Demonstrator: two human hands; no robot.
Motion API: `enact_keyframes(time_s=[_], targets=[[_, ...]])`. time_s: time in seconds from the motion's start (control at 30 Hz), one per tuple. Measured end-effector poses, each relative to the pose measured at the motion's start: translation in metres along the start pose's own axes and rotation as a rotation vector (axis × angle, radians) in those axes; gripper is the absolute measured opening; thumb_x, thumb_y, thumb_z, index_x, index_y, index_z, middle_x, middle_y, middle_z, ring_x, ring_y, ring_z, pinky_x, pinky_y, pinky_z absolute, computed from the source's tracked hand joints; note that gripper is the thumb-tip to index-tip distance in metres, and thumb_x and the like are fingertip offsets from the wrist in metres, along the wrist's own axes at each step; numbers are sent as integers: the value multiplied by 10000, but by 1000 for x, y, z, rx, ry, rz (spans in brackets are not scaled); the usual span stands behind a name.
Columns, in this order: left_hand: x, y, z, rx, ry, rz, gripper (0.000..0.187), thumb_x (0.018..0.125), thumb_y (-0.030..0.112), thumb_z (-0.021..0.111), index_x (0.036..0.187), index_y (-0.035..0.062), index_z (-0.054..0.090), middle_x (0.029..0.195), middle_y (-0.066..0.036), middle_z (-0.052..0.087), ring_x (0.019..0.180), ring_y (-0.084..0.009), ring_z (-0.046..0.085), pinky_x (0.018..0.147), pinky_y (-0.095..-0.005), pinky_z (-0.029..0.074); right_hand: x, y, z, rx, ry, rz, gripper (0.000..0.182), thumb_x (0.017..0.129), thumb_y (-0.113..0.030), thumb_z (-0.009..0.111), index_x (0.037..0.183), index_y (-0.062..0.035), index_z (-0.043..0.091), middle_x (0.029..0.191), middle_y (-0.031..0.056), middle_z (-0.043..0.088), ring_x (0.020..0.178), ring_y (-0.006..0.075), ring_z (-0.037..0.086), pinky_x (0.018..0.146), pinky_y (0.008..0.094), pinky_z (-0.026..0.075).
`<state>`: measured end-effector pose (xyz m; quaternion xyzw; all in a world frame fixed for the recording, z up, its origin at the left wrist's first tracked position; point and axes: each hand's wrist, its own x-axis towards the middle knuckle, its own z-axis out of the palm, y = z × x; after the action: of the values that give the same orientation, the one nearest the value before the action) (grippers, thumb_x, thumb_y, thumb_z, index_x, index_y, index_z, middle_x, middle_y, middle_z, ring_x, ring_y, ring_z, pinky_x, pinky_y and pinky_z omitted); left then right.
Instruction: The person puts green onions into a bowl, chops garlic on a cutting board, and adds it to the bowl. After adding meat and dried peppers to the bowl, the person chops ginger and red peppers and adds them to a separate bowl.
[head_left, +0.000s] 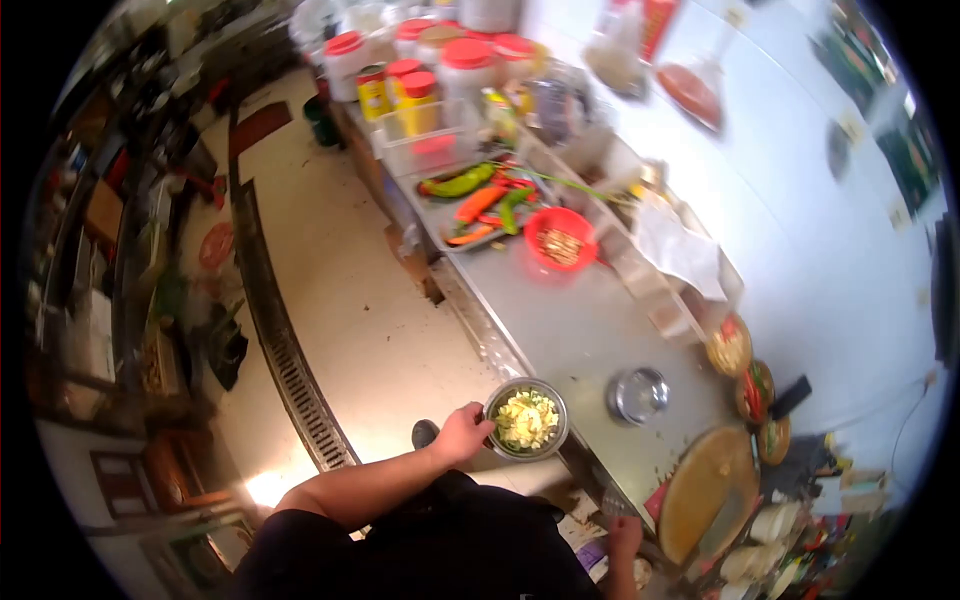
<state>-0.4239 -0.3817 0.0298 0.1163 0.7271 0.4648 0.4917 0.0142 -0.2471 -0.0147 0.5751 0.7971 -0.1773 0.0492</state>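
A round metal bowl point(526, 419) of chopped yellow-green pieces hangs level by the counter's front edge. My left hand point(467, 433) grips the bowl's left rim. Down at the lower right, my right hand point(625, 536) hangs beside the counter edge near the round cutting board point(708, 495); its fingers look curled, but whether they hold something is too unclear to tell. A cleaver point(722, 522) lies on the board. Another metal bowl point(638, 395) sits on the counter to the right of the held bowl.
Along the metal counter point(550, 320) stand a tray of peppers point(480, 200), a red basket point(560, 240), a long divided bin point(640, 250) by the wall and red-lidded jars point(468, 68). Small baskets point(729, 345) line the wall. A floor drain point(300, 395) runs at left.
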Motion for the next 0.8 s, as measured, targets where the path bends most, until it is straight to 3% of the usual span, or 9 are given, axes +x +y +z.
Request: enact_keyframes(time_s=[0.03, 0.07, 0.13, 0.2, 0.27, 0.37, 0.43, 0.53, 0.8], targets=[[7, -15, -31, 74, 28, 19, 262, 857, 146, 615, 1002, -72, 603, 811, -182, 671, 713, -250, 673, 684, -373, 546, 9, -37, 9, -7, -56, -60, 219, 853, -234, 617, 847, -27, 689, 871, 203, 638, 893, 407, 586, 815, 495, 466], [9, -18, -62, 32, 60, 8, 262, 857, 146, 615, 1002, -72, 603, 811, -182, 671, 713, -250, 673, 684, -373, 546, 19, -65, 28, -41, 76, -167, 285, 850, -281, 645, 1005, -51, 706, 924, 190, 662, 960, 401, 598, 882, 464, 476], [10, -25, -122, -47, 211, 10, 259, 857, 154, 610, 992, -67, 605, 808, -189, 671, 733, -269, 677, 683, -383, 539, 52, -141, 35, -1, -103, -323, 395, 803, -236, 700, 1154, -56, 670, 960, 182, 677, 878, 375, 650, 804, 467, 518], [11, -55, -174, -94, 319, 35, 241, 857, 147, 601, 967, -68, 599, 803, -200, 670, 728, -282, 674, 675, -385, 534, 75, -222, 33, -10, -296, -348, 375, 811, -265, 715, 1116, -50, 685, 936, 185, 680, 881, 351, 662, 797, 446, 528], [23, -74, -234, -43, 461, 4, 237, 852, 143, 606, 951, -72, 592, 792, -209, 665, 722, -285, 673, 672, -385, 532, 104, -297, 43, -32, -324, -447, 333, 829, -286, 703, 1077, -64, 696, 904, 170, 695, 839, 333, 676, 752, 427, 538], [11, -90, -303, -260, 616, -42, 168, 863, 74, 604, 963, -60, 590, 765, -149, 656, 654, -220, 645, 604, -347, 521, 136, -387, 65, -76, -489, -421, 307, 835, -277, 669, 1076, -87, 695, 948, 161, 688, 890, 348, 655, 789, 436, 523], [2, -94, -341, -463, 685, -133, 127, 887, 56, 601, 977, -32, 590, 751, -85, 627, 594, -159, 597, 513, -295, 472, 149, -448, 79, -147, -524, -563, 303, 847, -288, 651, 1076, -91, 685, 968, 170, 691, 909, 371, 653, 804, 453, 522], [4, -133, -394, -736, 792, -161, 93, 895, 60, 610, 952, 7, 559, 726, -43, 585, 555, -115, 546, 451, -253, 396, 168, -539, 121, -267, -608, -655, 344, 873, -325, 640, 1120, -89, 674, 1004, 175, 698, 943, 364, 662, 826, 441, 530], [34, -149, -580, -846, 964, -213, 73, 909, 32, 564, 980, 15, 562, 756, -51, 610, 542, -111, 545, 443, -241, 392, 232, -818, 260, -504, -798, -859, 279, 894, -310, 574, 1045, -107, 691, 1024, 150, 691, 984, 374, 640, 840, 463, 516]])
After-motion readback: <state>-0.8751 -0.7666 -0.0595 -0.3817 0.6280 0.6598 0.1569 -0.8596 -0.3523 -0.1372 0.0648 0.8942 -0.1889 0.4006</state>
